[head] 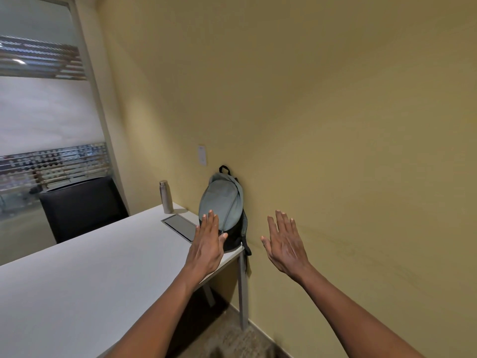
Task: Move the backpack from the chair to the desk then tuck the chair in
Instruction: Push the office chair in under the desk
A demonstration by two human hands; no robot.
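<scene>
A grey-green backpack [224, 202] with a black base stands upright on the far right corner of the white desk [90, 280], leaning on the yellow wall; one strap hangs over the desk edge. My left hand [207, 244] is open, fingers spread, just in front of the backpack's lower left side, and I cannot tell whether it touches it. My right hand [284, 244] is open too, held in the air to the right of the backpack, apart from it. A black chair [82, 210] stands at the far side of the desk, its back showing above the desktop.
A steel bottle [166, 196] stands on the desk left of the backpack. A grey cable hatch [180, 226] is set into the desktop. The yellow wall [335, 125] runs close along the right. A frosted glass partition [46, 112] is behind the chair.
</scene>
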